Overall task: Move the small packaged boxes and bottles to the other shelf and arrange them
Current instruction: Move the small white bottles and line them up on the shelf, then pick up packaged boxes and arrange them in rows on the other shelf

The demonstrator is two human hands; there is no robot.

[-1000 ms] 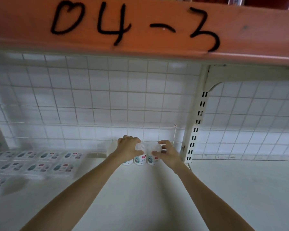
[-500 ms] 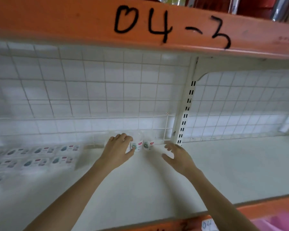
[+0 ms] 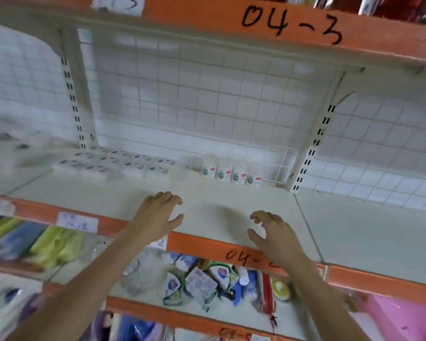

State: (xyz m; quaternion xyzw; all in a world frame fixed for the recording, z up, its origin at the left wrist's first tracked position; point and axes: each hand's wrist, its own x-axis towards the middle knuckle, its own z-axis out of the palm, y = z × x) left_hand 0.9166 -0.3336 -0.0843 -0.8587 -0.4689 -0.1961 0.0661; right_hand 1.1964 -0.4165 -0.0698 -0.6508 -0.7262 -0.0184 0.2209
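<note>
On the cream shelf [image 3: 231,200], at its back and left of centre, flat white packaged boxes [image 3: 118,162] lie in rows, blurred, close against the wire grid back panel [image 3: 207,102]. Right of the boxes along the same back edge, four small white bottles [image 3: 231,172] stand upright in a row, touching or nearly touching one another, just left of a low white wire divider [image 3: 283,166] and the slotted upright [image 3: 312,146]. Nearer the front edge of the shelf, well apart from the bottles, the left hand [image 3: 158,215] hovers palm down with fingers loosely curved and thumb extended; it holds nothing. Right of it, also over the front part of the shelf, the right hand [image 3: 273,235] has its fingers loosely curled and its thumb apart from them; it holds nothing. Neither hand touches the bottles or the boxes. Above the shelf, an orange rail [image 3: 293,25] carries the handwritten mark "04-3". Below the front edge of the shelf, a lower shelf [image 3: 231,313] holds a loose pile of soap packets [image 3: 204,281] beneath the hands; to the left of that pile lie blurred yellow-green and blue bagged goods [image 3: 35,242].
</note>
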